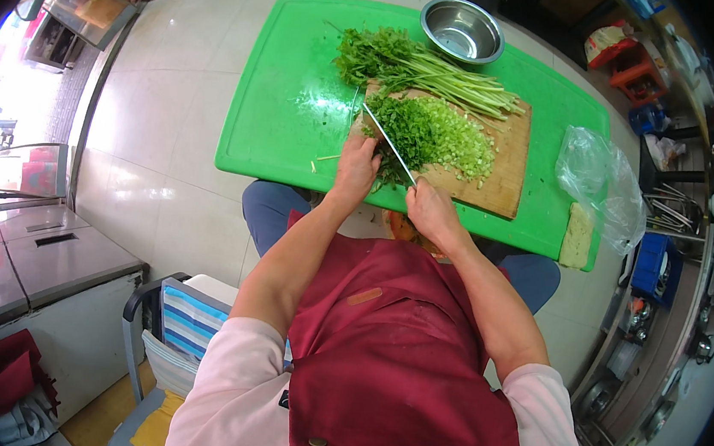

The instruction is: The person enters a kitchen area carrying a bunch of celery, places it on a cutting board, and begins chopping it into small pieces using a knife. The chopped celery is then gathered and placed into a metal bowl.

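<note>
My right hand (430,207) is closed on the handle of a kitchen knife (390,144), its blade angled up and left over the left part of a wooden cutting board (509,173). My left hand (358,166) is beside the blade, fingers curled at dark green leaves; whether it grips any cannot be told. Chopped green leaves (399,120) lie right of the blade, and chopped pale green stalks (464,144) lie further right. A bunch of uncut leafy stalks (439,76), celery-like, rests across the board's far edge and the green table.
A steel bowl (462,32) stands at the far edge of the green table (292,88). A clear plastic bag (594,175) and a folded pale cloth or sponge (577,236) lie at the right end. A chair (143,338) is behind on the left; shelves with utensils line the right.
</note>
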`<control>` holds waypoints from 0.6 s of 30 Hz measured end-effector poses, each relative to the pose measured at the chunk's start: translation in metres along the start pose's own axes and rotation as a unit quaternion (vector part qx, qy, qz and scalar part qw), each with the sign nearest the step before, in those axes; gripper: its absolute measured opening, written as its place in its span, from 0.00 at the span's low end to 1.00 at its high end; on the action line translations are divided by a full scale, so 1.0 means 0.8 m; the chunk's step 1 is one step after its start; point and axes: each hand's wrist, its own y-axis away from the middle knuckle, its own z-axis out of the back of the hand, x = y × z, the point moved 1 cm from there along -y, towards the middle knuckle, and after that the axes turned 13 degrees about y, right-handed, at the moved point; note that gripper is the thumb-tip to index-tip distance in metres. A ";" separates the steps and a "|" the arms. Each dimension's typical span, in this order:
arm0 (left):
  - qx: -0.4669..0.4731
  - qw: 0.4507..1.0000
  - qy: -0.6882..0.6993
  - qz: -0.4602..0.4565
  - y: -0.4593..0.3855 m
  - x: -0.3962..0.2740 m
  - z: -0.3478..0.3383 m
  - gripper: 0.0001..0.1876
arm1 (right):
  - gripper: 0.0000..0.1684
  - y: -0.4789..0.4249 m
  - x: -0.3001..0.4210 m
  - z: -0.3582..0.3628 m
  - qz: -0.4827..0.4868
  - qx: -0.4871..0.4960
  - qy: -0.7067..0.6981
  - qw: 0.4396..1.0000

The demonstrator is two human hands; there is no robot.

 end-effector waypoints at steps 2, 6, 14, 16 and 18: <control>0.010 1.000 -0.005 0.013 -0.001 0.001 -0.002 0.17 | 0.17 -0.004 -0.003 -0.007 0.002 0.005 0.004 1.000; -0.010 1.000 -0.006 -0.011 -0.001 0.007 -0.008 0.17 | 0.18 -0.025 -0.003 -0.016 -0.022 0.022 -0.007 1.000; -0.016 0.996 0.081 0.037 0.005 0.029 0.004 0.20 | 0.17 -0.017 -0.010 -0.003 -0.022 -0.077 -0.100 0.992; -0.021 0.991 0.110 0.068 0.000 0.033 0.012 0.22 | 0.17 -0.012 -0.008 0.009 -0.001 -0.064 -0.061 0.996; -0.074 0.986 0.135 0.060 0.003 0.035 0.020 0.21 | 0.16 -0.006 -0.005 0.017 0.015 -0.049 -0.027 0.998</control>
